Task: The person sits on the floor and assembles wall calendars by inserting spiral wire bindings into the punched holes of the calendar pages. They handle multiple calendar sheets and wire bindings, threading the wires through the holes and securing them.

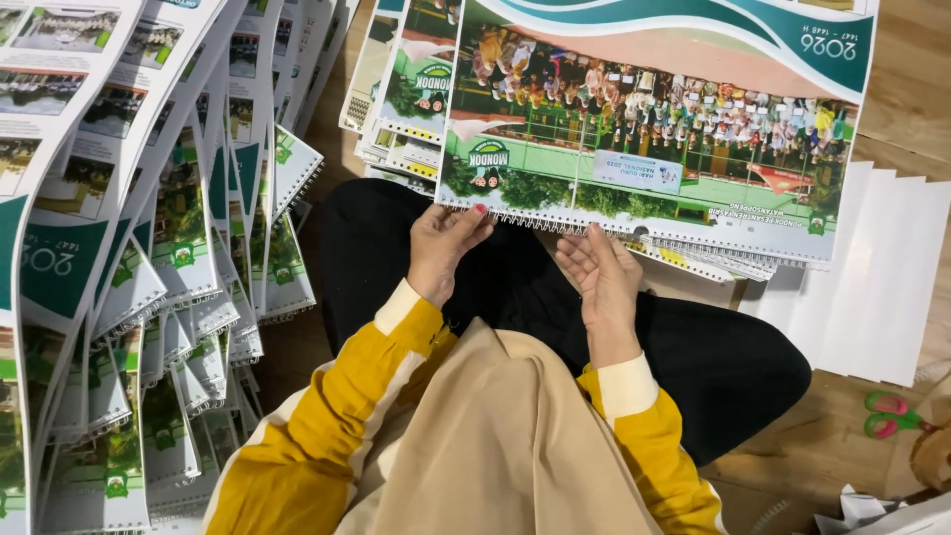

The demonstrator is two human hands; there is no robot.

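Both hands hold the wire-bound lower edge of a large calendar (654, 129) above the lap.

Left hand (443, 248) pinches the glossy sheet with thumb on top; right hand (601, 277) is half open, fingers curled at the metal spiral binding (555, 224). Below lies a wooden floor (911, 89), with overlapping rows of similar calendars (149, 248) at left, plain white sheets (872, 287) at right.

No packages, signs or screens are in view. The only label-like item is a small pale blue rectangular banner (637, 170) printed in the calendar photograph, lying just above and between the left hand (443, 248) and right hand (601, 277).
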